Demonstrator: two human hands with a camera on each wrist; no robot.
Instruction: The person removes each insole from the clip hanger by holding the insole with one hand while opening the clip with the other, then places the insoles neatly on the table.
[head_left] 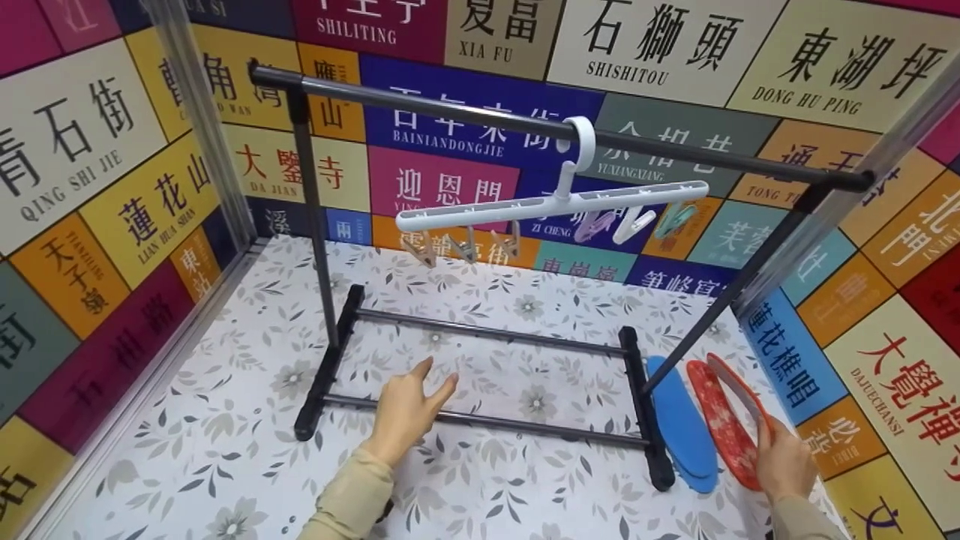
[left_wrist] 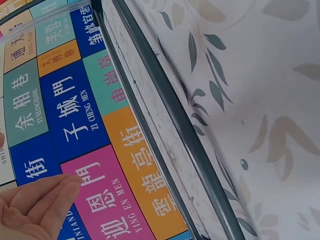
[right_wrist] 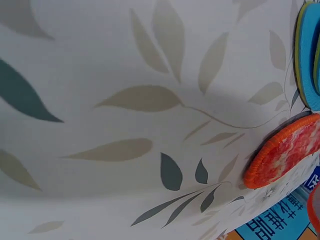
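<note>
My right hand (head_left: 786, 461) grips an insole (head_left: 742, 386) with an orange edge and a greyish face, raised on its side. Flat beside it lies a red patterned insole (head_left: 718, 420), whose orange rim also appears in the right wrist view. Two blue insoles (head_left: 681, 427) overlap just left of the red one, along the rack's foot. Over the front of the rack's base, my left hand (head_left: 409, 409) is held out empty, thumb and forefinger spread apart. A white hanger (head_left: 555, 204) with several small clips hangs from the rack's top bar (head_left: 465, 116).
The dark metal garment rack (head_left: 322, 225) stands on a white leaf-patterned surface (head_left: 247, 450). Its two lower rails join black feet (head_left: 646, 412). Walls covered in colourful street-name panels (head_left: 900, 217) close in the back and both sides.
</note>
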